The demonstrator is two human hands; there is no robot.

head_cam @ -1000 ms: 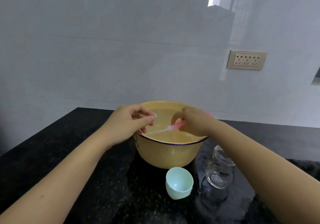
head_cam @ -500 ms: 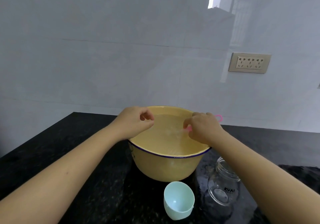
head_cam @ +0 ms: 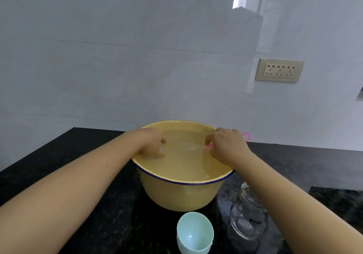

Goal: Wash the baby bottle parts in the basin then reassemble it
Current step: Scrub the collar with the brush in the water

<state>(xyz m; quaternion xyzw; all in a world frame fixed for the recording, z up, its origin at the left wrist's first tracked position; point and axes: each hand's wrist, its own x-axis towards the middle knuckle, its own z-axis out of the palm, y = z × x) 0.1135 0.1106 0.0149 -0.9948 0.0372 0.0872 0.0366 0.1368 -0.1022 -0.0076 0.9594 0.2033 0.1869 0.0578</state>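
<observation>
Over the yellow basin (head_cam: 184,196): right grip (head_cam: 227,147) clenched round pink brush (head_cam: 210,146), long axis crosswise, bristles toward left grip (head_cam: 153,145) (curled underwater; holding anything, cannot tell). Glass bottle (head_cam: 248,220) on tabletop (head_cam: 117,224), mouth pointing away.

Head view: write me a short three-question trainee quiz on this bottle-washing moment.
1. True or false: the glass bottle lies inside the yellow basin.
2. What does the right hand hold over the water? A) a pink brush B) a sponge C) a spoon
3. Which object sits on the black counter nearest the camera, in front of the basin?
Key: 1 false, the glass bottle is on the counter to the right of the basin; 2 A; 3 the mint cap.
</observation>
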